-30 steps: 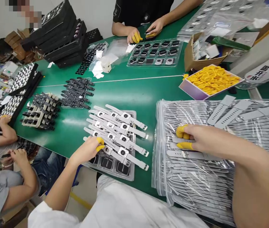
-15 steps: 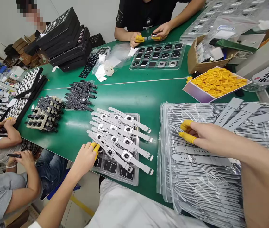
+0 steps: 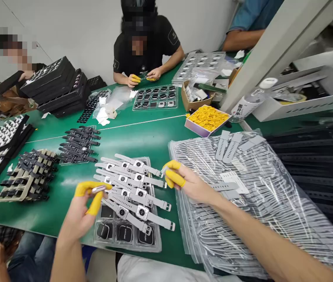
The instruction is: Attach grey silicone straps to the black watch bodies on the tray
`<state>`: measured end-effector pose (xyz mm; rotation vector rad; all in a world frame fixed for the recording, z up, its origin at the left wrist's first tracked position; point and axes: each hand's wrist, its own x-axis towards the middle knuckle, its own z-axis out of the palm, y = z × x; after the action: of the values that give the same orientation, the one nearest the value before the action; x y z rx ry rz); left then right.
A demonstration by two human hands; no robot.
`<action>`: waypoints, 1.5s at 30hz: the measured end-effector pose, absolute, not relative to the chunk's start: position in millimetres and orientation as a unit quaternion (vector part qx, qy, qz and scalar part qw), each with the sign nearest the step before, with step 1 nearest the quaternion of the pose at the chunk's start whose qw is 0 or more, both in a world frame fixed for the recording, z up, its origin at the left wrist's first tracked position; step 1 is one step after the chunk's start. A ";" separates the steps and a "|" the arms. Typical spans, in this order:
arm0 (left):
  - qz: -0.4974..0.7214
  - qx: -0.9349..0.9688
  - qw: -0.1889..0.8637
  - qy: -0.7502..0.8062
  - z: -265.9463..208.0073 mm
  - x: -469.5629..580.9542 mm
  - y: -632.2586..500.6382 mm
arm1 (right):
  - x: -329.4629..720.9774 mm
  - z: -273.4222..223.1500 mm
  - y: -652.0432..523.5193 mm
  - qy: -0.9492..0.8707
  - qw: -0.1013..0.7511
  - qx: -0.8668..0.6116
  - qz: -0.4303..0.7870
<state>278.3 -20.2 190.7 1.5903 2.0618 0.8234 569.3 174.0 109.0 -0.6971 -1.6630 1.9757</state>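
My left hand (image 3: 81, 209), with yellow finger cots, pinches a small silver watch case (image 3: 98, 189) edge-on above the tray. My right hand (image 3: 184, 180), also in yellow finger cots, is closed on a grey watch strap (image 3: 164, 170); only a short end shows at the fingertips, the rest is hidden. Between and below the hands, several silver watches with grey straps (image 3: 141, 193) lie face down in rows across a clear plastic tray (image 3: 158, 243). Black-faced watch cases without straps (image 3: 124, 234) sit in its near compartments.
Clear bags of grey straps (image 3: 213, 235) cover the right side, with loose straps (image 3: 231, 148) on top. Yellow finger cots fill a box (image 3: 190, 126). Black-strapped watches (image 3: 80, 145) and a loaded beige rack (image 3: 27, 186) stand left. A co-worker (image 3: 143, 47) works opposite.
My left hand has lifted a watch case up from the tray. My right hand has moved left from the strap bags to the tray's right edge. The view has shifted.
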 end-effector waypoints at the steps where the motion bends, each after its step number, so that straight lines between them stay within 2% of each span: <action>1: 0.325 0.575 0.224 0.717 183.0 296.1 0.5 | 565.5 105.0 170.4 -0.588 0.230 -0.247 0.735; 5: 0.337 0.646 0.325 0.603 135.1 361.9 83.0 | 559.1 90.1 165.9 -0.536 0.226 -0.242 0.777; 10: 0.361 0.715 0.281 0.529 94.4 382.4 114.4 | 558.2 83.9 169.1 -0.504 0.208 -0.241 0.803; 13: 0.382 0.719 0.273 0.513 91.8 378.7 108.3 | 557.4 82.8 168.5 -0.489 0.185 -0.230 0.821; 22: 0.409 0.719 0.221 0.517 88.8 381.1 105.3 | 554.3 87.0 165.3 -0.350 0.208 -0.259 0.876; 29: 0.363 0.717 0.255 0.537 97.8 382.0 101.3 | 556.1 91.4 167.2 -0.296 0.200 -0.284 0.890; 36: 0.271 0.761 0.170 0.564 99.9 378.6 104.2 | 556.7 86.9 168.0 -0.307 0.175 -0.287 0.890; 40: 0.311 0.727 0.260 0.554 100.4 372.6 102.2 | 556.0 86.2 166.0 -0.335 0.164 -0.287 0.882; 45: 0.430 0.604 0.355 0.570 92.4 376.3 99.9 | 556.6 84.7 163.5 -0.395 0.203 -0.292 0.847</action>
<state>376.3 99.9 92.4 1.5610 1.4735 1.1101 556.6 163.5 84.7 -0.8138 -1.1016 2.3638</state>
